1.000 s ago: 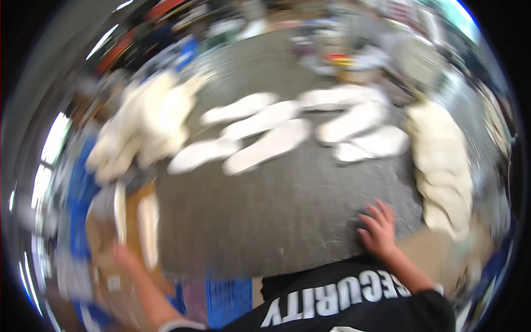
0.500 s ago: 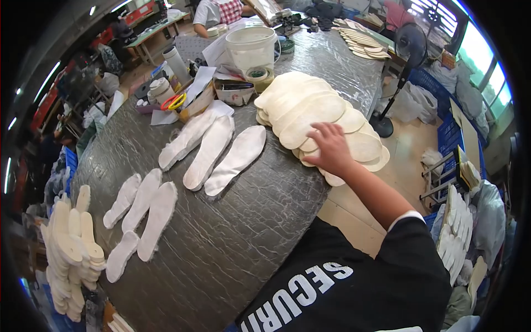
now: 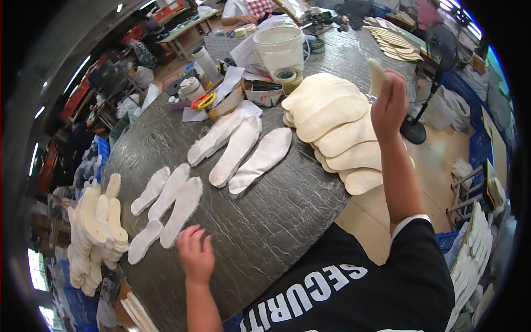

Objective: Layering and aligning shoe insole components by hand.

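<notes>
My right hand (image 3: 390,108) is raised over the right side of the table, closed on a cream insole (image 3: 377,76) seen nearly edge-on. Below and left of it spreads a fanned pile of cream insoles (image 3: 336,115) at the table's right edge. My left hand (image 3: 197,255), holding nothing, has its fingers slightly bent and the thumb apart. It hovers over the near part of the dark table (image 3: 243,232), just beside the lower end of a fuzzy white insole (image 3: 181,213). Several such white insoles lie around there, and a second group (image 3: 260,160) sits farther back.
A white bucket (image 3: 280,50), tape rolls (image 3: 287,76) and yellow-red scissors (image 3: 204,100) stand among clutter at the back. Stacked insoles (image 3: 91,221) rise at the left edge. A black fan (image 3: 441,47) stands to the right. Another person's hand (image 3: 247,20) shows at the far side.
My right hand has lifted off the pile and now holds an insole up. My left hand has come into view near the white insoles. The view has shifted, moving the scene rightward.
</notes>
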Demonstrator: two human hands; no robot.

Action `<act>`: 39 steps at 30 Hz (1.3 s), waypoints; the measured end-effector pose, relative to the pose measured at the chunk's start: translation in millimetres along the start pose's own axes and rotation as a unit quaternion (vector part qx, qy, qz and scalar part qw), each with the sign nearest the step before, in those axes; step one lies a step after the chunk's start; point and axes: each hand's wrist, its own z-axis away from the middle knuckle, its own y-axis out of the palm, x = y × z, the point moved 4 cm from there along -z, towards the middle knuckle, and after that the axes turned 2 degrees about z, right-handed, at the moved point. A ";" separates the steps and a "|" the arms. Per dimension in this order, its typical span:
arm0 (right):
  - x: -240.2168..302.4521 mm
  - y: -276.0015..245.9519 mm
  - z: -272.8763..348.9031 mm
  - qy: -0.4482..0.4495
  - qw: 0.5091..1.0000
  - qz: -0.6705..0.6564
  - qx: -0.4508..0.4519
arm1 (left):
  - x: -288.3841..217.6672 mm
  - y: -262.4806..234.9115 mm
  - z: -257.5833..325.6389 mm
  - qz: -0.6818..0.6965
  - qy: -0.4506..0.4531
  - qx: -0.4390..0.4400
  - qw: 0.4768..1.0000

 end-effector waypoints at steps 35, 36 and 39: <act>227.3 35.9 250.9 -0.213 0.779 -0.220 0.547 | 0.8 -27.7 139.4 -0.018 -0.260 0.227 0.938; 228.0 32.3 251.4 -0.209 0.782 -0.209 0.549 | -1.7 -34.1 142.7 -0.035 -0.234 0.230 0.944; 240.2 18.3 253.3 -0.207 0.774 -0.252 0.542 | -7.8 -54.2 169.1 -0.022 -0.293 0.214 0.932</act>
